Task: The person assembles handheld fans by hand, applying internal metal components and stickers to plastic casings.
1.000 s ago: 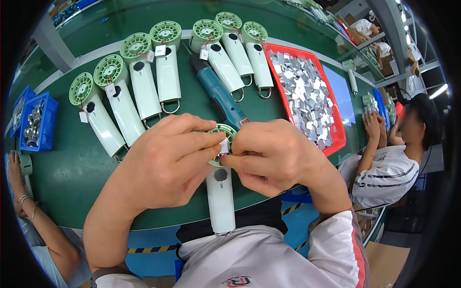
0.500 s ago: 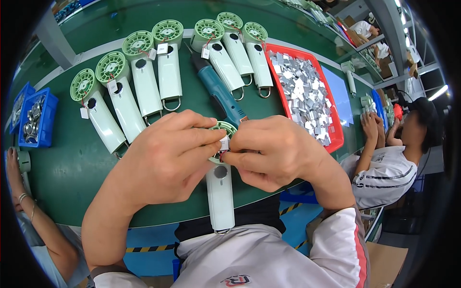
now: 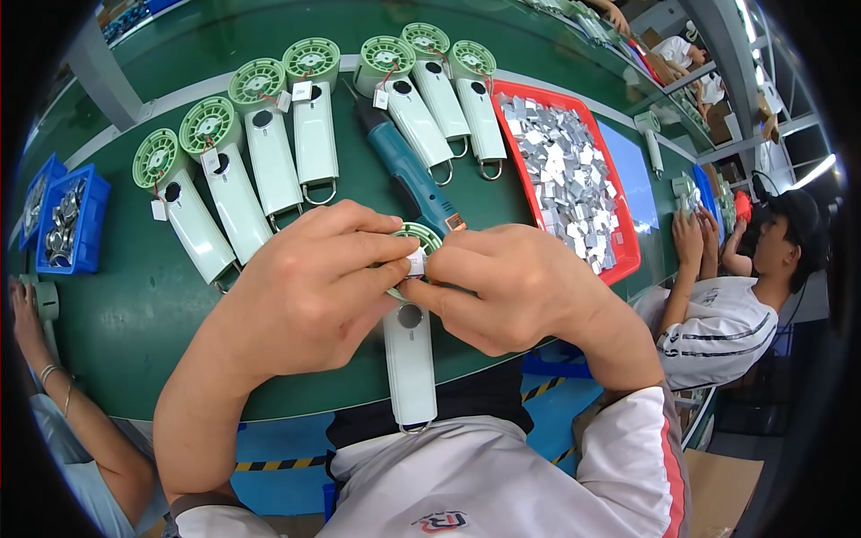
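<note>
Fan body (image 3: 410, 363) in pale green reaches, in the head view, over the near edge of the tabletop (image 3: 108, 341), its ring-shaped head (image 3: 431, 235) between the left hand (image 3: 309, 291) and right hand (image 3: 516, 285). The left fingers pinch a small white block (image 3: 416, 261) at that ring, not yet let go; the right fingers bunch against it, their grip unclear. Beyond lie seven similar bodies (image 3: 274, 161), at least five with white blocks hanging loose, seemingly unsecured.

Left fingers (image 3: 384, 247) and right fingers (image 3: 446, 298) at white block (image 3: 416, 262), over green fan head (image 3: 431, 236).
</note>
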Tool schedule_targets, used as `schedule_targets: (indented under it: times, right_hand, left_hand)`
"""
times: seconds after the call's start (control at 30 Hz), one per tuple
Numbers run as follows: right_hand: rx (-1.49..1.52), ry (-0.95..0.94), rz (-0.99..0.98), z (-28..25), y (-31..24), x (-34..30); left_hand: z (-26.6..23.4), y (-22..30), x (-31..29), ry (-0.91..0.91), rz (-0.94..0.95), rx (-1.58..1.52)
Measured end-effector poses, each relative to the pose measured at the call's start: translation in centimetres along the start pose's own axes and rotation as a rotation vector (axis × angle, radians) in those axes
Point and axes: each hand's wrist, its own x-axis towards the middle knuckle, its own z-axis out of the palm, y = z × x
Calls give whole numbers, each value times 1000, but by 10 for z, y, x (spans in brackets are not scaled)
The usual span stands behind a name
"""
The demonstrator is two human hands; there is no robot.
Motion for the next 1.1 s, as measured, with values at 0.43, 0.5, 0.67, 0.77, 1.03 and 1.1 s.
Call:
schedule_targets:
  times: [0.43, 0.5, 0.67, 0.77, 1.03, 1.1]
  right_hand:
    - [56, 74, 66, 9, -6, -8]
    - [91, 89, 88, 8, -6, -9]
    - [153, 109, 119, 6, -3, -16]
    - [172, 122, 139, 5, -6, -17]
    - [104, 82, 127, 4, -9, -12]
    - [32, -29, 146, 0, -12, -8]
  left_hand:
    - [1, -1, 0, -11, -3, -46]
    - [1, -1, 0, -12, -1, -51]
    - [1, 0, 0, -4, -1, -45]
    - [1, 0, 1, -13, -5, -50]
    - [1, -2, 1, -18, 5, -47]
    - [2, -2, 0, -22, 13, -44]
